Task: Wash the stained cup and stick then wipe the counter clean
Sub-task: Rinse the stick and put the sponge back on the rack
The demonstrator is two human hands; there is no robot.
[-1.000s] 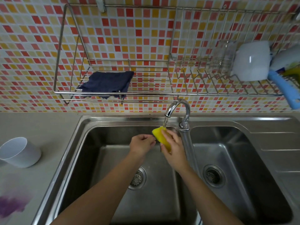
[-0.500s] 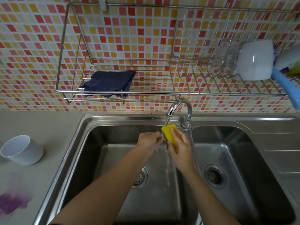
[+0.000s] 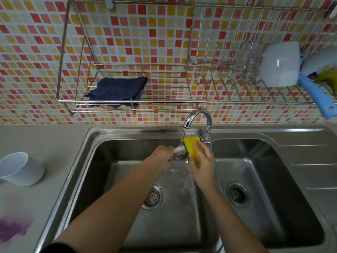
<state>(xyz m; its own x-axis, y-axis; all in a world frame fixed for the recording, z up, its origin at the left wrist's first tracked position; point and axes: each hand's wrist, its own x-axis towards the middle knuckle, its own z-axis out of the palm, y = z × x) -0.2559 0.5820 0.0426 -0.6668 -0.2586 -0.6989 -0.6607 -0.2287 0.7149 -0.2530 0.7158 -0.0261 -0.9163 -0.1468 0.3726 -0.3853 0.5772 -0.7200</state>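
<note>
Purple stain (image 3: 12, 229): nearest, on the grey worktop (image 3: 60, 141) at the lower left; it sits where it did a second ago, unwiped.
White cup (image 3: 20, 169): tipped on its side on the worktop, just beyond the stain, mouth toward the left; unmoved, and I judge it not yet washed.
Left hand (image 3: 163, 157): over the left basin of the sink (image 3: 102, 136), fingers curled shut around something small and pale that pokes out toward the sponge; probably the stick, but it is too blurred under the water to be sure.
Right hand (image 3: 202, 164): fingers and thumb clamped on the yellow sponge (image 3: 191, 146).
Change: over the last second the sponge has lifted a little nearer the tap (image 3: 197, 117), and white foam or splash (image 3: 178, 148) now shows between the hands where there was none.
Meaning: I judge the scrub of the stick is under way; cup and wiping remain.
Water: running in a thin stream onto the sponge's left edge.
Blue cloth (image 3: 116, 92): farthest, lying on the wire rack (image 3: 62, 70) on the tiled wall, a likely wiper for the worktop later.
</note>
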